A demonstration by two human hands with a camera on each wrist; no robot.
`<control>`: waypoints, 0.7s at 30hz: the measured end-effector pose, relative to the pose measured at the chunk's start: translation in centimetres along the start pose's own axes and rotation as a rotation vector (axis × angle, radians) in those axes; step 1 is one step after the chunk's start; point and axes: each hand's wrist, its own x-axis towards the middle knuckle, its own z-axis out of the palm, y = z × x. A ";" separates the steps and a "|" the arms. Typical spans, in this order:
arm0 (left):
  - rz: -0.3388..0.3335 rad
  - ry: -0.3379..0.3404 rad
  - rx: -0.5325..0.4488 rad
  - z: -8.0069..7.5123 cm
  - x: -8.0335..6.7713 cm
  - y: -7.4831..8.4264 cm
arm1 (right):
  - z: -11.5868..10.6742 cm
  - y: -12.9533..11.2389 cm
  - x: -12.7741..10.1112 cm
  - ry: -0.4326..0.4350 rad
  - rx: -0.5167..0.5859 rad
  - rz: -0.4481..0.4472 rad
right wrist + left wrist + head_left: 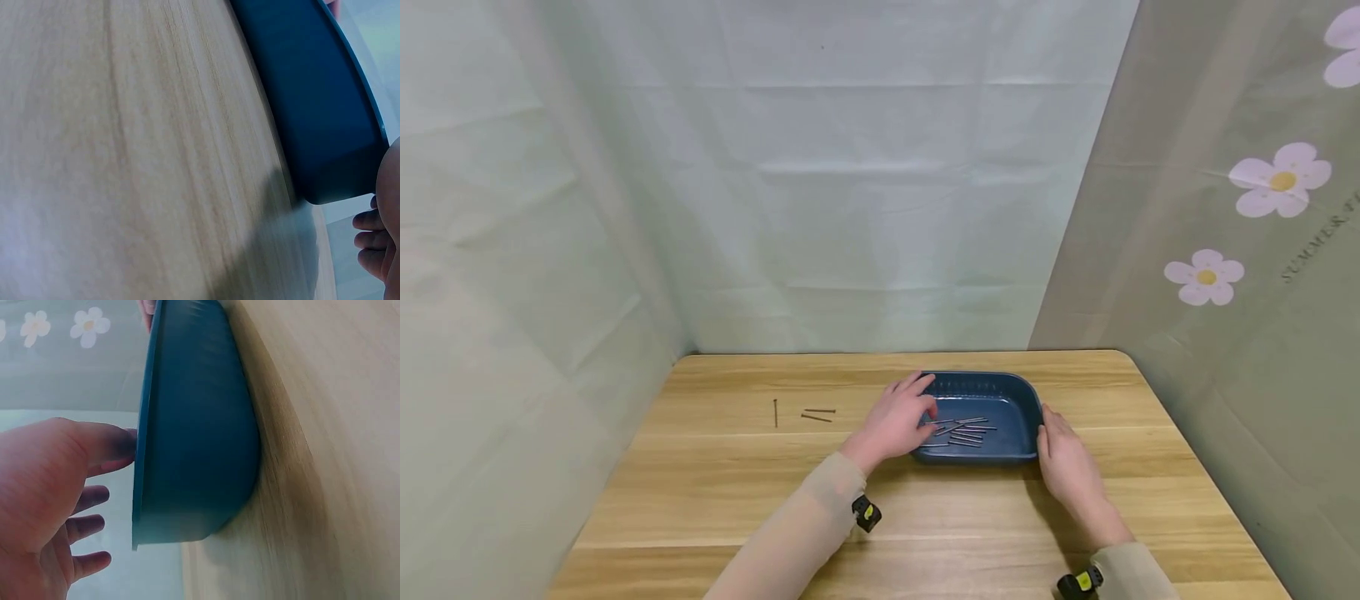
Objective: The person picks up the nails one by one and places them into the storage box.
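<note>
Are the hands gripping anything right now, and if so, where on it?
Neither hand clearly grips. The left hand touches the blue tray's left rim; the right hand rests against its right side.

A tray is sitting at the worktop's centre, nails lying inside it; three loose nails are lying to its left in the frame.

A wooden table with a pale, streaked grain fills the lower middle of the frame, its far corners rounded. Behind it hangs a creased, pale green cloth backdrop — fold lines cross it in a grid. More cloth closes in the left side. At the right, a greyer curtain carries pink flowers with yellow centres — and faint lettering. The light is soft and even.
</note>
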 end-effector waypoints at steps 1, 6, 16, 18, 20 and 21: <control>-0.004 0.012 -0.009 -0.1 -0.2 -0.1 | 0.0 0.0 0.0 0.001 -0.002 0.000; -0.013 0.075 -0.075 -0.1 -1.5 -0.6 | 0.0 -0.1 0.0 0.010 0.001 -0.005; -0.092 0.206 -0.197 -0.3 -3.8 -2.2 | 0.0 0.1 0.0 0.015 -0.005 -0.006; -0.124 0.246 -0.212 -0.3 -4.4 -2.9 | 0.0 0.1 -0.1 0.017 -0.008 -0.007; -0.156 0.294 -0.224 -0.4 -5.0 -3.8 | 0.0 0.1 -0.1 0.019 -0.010 -0.008; -0.178 0.310 -0.229 -0.5 -5.4 -4.3 | 0.0 0.1 -0.1 0.019 -0.011 -0.008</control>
